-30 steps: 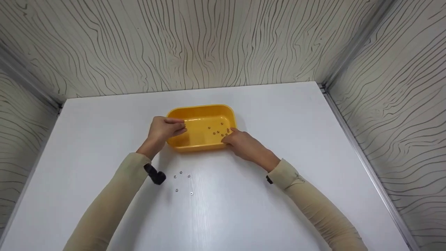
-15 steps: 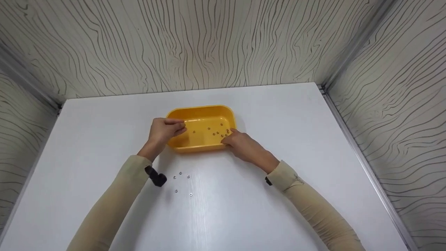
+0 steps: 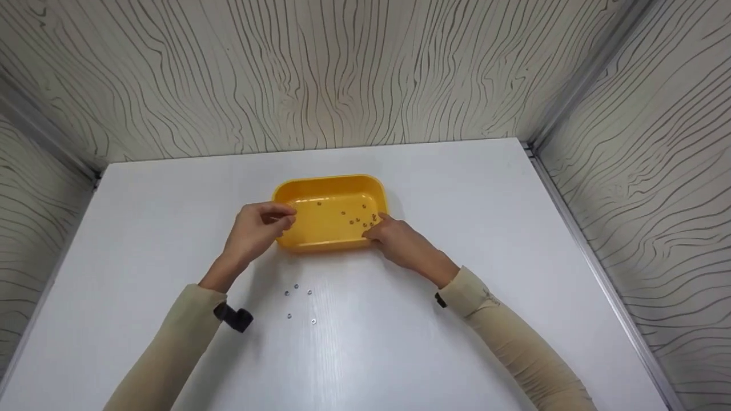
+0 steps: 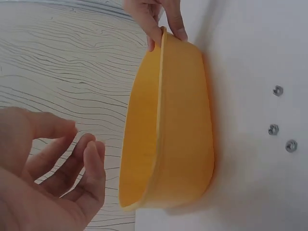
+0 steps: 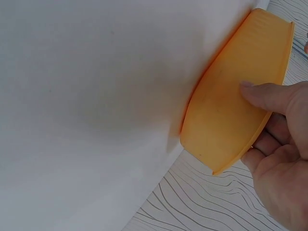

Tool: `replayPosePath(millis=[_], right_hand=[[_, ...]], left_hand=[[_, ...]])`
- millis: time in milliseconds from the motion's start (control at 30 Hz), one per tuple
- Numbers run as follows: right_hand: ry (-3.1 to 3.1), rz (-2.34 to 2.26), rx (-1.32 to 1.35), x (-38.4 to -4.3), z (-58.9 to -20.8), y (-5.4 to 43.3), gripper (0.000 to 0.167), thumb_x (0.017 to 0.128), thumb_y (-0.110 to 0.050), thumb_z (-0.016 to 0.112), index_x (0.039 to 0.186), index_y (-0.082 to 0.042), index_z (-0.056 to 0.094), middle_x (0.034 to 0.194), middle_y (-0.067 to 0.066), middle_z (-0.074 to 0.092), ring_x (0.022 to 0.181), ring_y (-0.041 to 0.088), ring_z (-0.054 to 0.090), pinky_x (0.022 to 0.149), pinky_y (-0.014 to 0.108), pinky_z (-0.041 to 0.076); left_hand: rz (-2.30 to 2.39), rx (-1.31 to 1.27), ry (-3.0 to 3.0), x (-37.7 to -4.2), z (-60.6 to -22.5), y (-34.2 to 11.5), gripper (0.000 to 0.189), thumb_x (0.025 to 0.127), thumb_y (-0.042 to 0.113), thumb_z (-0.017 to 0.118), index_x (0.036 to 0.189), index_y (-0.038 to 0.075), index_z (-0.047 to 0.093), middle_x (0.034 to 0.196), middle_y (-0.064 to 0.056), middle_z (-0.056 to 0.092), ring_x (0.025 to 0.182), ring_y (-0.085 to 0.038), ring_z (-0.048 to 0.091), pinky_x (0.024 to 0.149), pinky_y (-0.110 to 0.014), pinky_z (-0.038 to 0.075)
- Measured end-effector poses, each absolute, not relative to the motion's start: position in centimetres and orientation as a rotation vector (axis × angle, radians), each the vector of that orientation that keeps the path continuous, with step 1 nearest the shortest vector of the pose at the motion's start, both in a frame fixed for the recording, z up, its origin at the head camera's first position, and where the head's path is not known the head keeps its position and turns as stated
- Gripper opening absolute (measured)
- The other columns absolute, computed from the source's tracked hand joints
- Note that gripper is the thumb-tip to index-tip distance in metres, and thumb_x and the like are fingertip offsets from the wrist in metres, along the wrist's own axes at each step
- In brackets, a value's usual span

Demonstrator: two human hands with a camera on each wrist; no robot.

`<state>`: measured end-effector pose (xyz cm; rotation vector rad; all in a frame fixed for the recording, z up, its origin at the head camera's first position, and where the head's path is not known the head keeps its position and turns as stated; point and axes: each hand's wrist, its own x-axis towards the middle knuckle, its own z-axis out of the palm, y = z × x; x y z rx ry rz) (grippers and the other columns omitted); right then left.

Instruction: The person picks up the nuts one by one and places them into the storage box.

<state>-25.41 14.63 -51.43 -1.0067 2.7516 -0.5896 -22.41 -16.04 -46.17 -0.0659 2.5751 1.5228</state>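
A yellow plastic bin [image 3: 317,228] stands on the white table. Its near right corner is gripped by my right hand [image 3: 402,244]; in the right wrist view the thumb [image 5: 264,95] lies outside the wall and the fingers go over the rim. Over the bin's left end hovers my left hand [image 3: 251,229]. The left wrist view shows that hand's thumb and loosely bent fingers [image 4: 94,161] apart, with nothing between them. Several small metal nuts [image 3: 358,220] lie inside the bin, mostly toward the right, and a lone nut [image 3: 319,204] is near the back wall.
Several more hex nuts [image 3: 296,286] are scattered on the table [image 3: 400,342] in front of the bin; some nuts [image 4: 273,129] show in the left wrist view. Wood-patterned panels [image 3: 342,74] enclose the table at the back and sides.
A nut has appeared in the bin below my left hand and then shifted toward the back wall. The left hand has drawn back left, its fingers parting. My right hand keeps its grip.
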Motion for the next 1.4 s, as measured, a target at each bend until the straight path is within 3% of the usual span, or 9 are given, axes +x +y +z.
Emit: replayPosePath(millis=[267,500,733,867,1100,1400], right_hand=[[2.758,-0.608,-1.02,-25.4,-51.5,14.8,0.022,0.1,0.002,0.065,0.111,-0.009,0.08,0.094,0.008,0.08,0.084,0.016,0.065,0.132,0.043,0.034],[2.759,-0.61,-1.027,-25.5,-51.4,14.7,0.026,0.099,0.001,0.066,0.118,-0.01,0.08,0.104,0.008,0.081,0.091,0.018,0.071,0.133,0.043,0.033],[2.764,-0.624,-1.003,-25.4,-51.6,14.7,0.023,0.1,0.0,0.066,0.114,-0.01,0.08,0.102,0.007,0.081,0.089,0.016,0.069,0.133,0.042,0.033],[2.777,-0.602,-1.018,-25.4,-51.6,14.8,0.02,0.101,0.0,0.065,0.108,-0.01,0.08,0.099,0.006,0.08,0.087,0.016,0.067,0.132,0.044,0.035],[2.775,-0.594,-1.003,-25.5,-51.5,14.7,0.023,0.102,-0.003,0.064,0.117,-0.012,0.08,0.107,0.007,0.081,0.094,0.016,0.071,0.132,0.043,0.035],[2.76,-0.601,-0.943,-25.3,-51.4,14.7,0.024,0.101,-0.002,0.065,0.118,-0.013,0.08,0.106,0.007,0.081,0.103,0.018,0.074,0.133,0.043,0.034]], left_hand=[[1.265,0.283,2.733,-18.9,-47.2,-16.1,0.02,0.098,0.02,0.075,0.114,0.008,0.078,0.111,-0.007,0.078,0.099,-0.021,0.072,0.081,-0.031,0.064],[0.967,0.515,2.793,-16.1,-49.1,-15.2,0.019,0.094,0.018,0.079,0.112,0.011,0.078,0.117,-0.005,0.069,0.095,-0.021,0.071,0.077,-0.03,0.065],[0.504,0.917,2.897,-12.7,-51.8,-13.9,0.015,0.091,0.016,0.08,0.104,0.009,0.077,0.102,-0.004,0.067,0.083,-0.018,0.066,0.072,-0.035,0.063],[0.309,1.133,2.987,-11.4,-53.5,-13.5,0.01,0.089,0.01,0.08,0.098,0.008,0.076,0.094,-0.006,0.069,0.085,-0.023,0.068,0.074,-0.036,0.064],[0.073,1.361,3.133,-10.2,-54.8,-13.2,0.019,0.081,-0.001,0.082,0.096,0.008,0.073,0.094,-0.004,0.071,0.09,-0.019,0.067,0.078,-0.029,0.064],[-0.213,1.485,3.104,-9.4,-54.4,-12.7,0.02,0.078,-0.001,0.086,0.093,0.008,0.076,0.086,-0.001,0.071,0.078,-0.013,0.061,0.065,-0.021,0.059]])
